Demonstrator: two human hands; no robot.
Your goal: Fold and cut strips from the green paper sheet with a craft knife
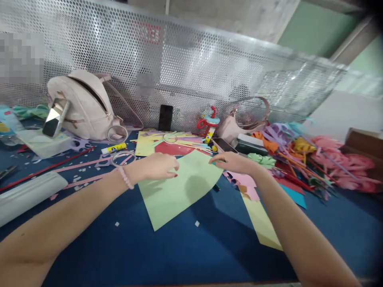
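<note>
- On blue table (167,255): light green paper sheet (176,187), flat, one corner pointing toward the near edge.
- Left hand (160,166) curled, fingertips pressing the sheet's left upper edge (bead bracelet at wrist).
- Right hand (233,161) loosely closed, pinching the sheet's far right corner.
- Behind: glue stick (113,148), pink bag (80,103), coloured paper scraps (299,155).

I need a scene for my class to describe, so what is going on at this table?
A person has both bare hands on a light green paper sheet lying on a blue table. The left hand rests on its upper left edge; the right hand touches its top right corner. Around it lie coloured paper scraps, a glue stick and a pale backpack.
</note>
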